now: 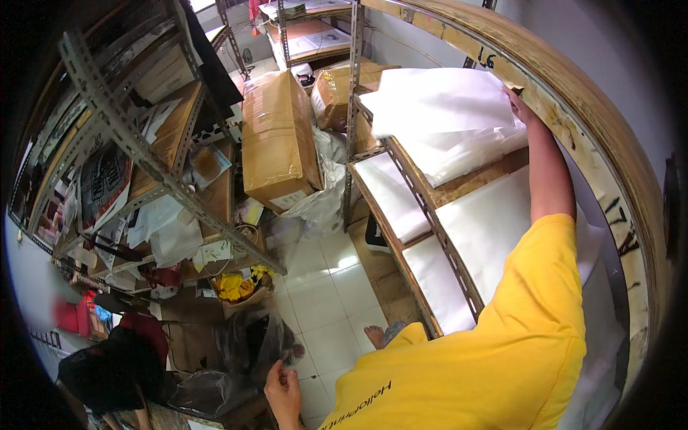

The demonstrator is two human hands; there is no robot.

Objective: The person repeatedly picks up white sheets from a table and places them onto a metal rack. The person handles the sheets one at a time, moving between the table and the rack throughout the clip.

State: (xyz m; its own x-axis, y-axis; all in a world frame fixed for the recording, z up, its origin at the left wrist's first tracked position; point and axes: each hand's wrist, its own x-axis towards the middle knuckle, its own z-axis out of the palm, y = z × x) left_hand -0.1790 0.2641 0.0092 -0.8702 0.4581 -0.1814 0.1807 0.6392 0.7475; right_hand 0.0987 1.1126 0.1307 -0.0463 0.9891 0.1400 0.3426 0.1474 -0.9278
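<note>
My right arm reaches up to the shelf at the right. My right hand (522, 107) is closed on the right edge of a large white sheet (444, 100), partly hidden behind it. The sheet lies slightly raised over a stack of white sheets in clear plastic (466, 154). Low in the middle, my left hand (284, 393) hangs in front of my body, fingers curled in, with nothing visible in it. Nearest to it is a clear plastic bag (247, 340) with dark contents.
More white sheets (437, 283) lie on lower shelves. Taped cardboard boxes (276, 136) stand on the tiled floor (322, 301). At the left, a metal rack (136, 150) holds papers and bags. A person in dark clothing (115, 365) bends at the lower left. A wooden shelf edge (573, 93) curves overhead.
</note>
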